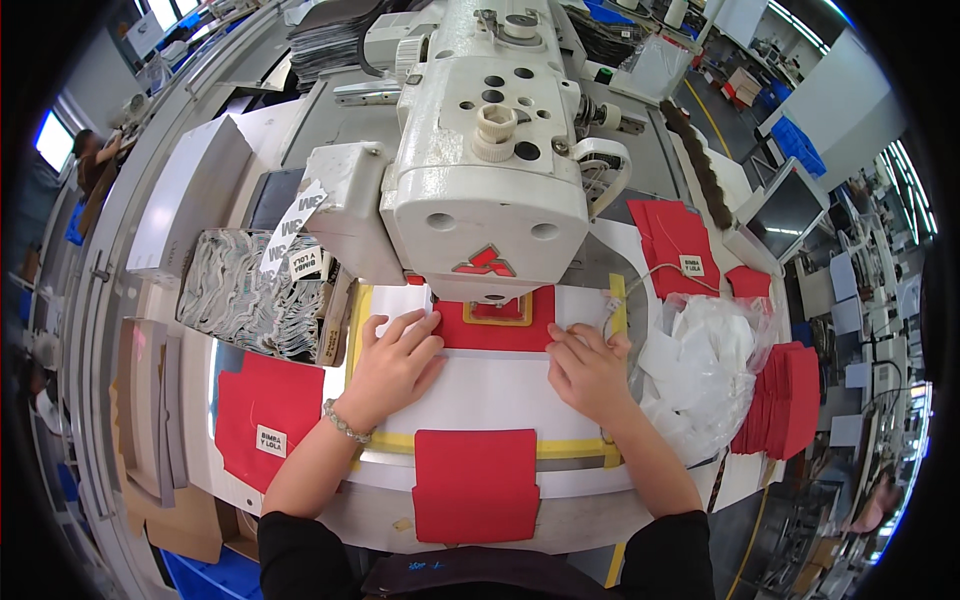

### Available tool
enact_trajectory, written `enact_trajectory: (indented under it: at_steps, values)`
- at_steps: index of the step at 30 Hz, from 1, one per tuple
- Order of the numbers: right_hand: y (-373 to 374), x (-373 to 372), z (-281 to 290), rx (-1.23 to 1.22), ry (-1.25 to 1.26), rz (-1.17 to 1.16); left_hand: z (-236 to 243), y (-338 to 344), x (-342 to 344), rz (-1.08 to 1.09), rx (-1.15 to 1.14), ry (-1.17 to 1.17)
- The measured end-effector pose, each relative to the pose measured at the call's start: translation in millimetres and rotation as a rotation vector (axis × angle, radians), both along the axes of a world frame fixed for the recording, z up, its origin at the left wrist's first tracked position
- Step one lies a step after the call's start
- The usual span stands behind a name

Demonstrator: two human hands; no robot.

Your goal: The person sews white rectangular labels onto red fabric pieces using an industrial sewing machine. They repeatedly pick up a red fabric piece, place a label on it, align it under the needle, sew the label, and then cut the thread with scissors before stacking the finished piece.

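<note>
A red fabric piece lies flat under the head of a white sewing machine, with a yellow-edged frame over its middle. My left hand, fingers spread and slightly bent, rests at the piece's left edge. At its right edge are the bent fingertips of my right hand, the thumb apart from them. Neither hand grasps anything that I can see. The machine head hides the piece's far part. Closer to me, another red fabric piece lies across the table's near edge.
On the left stand a box of pale folded labels and a long white box. A red piece with a pale label lies below them. To the right are a clear bag of white scraps and stacked red pieces.
</note>
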State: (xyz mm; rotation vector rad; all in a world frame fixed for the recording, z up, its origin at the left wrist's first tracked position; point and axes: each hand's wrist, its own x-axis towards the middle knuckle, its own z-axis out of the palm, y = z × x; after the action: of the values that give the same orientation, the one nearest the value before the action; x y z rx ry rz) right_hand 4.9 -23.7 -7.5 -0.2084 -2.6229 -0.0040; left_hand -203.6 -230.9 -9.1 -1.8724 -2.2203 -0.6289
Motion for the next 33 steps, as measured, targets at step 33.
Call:
enact_trajectory:
  at_steps: [33]
  values:
    - [-4.8, -2.2, 3.9, -0.034, 0.015, 0.012, 50.1, -54.1, -134.8, 0.365, 0.107, -0.153]
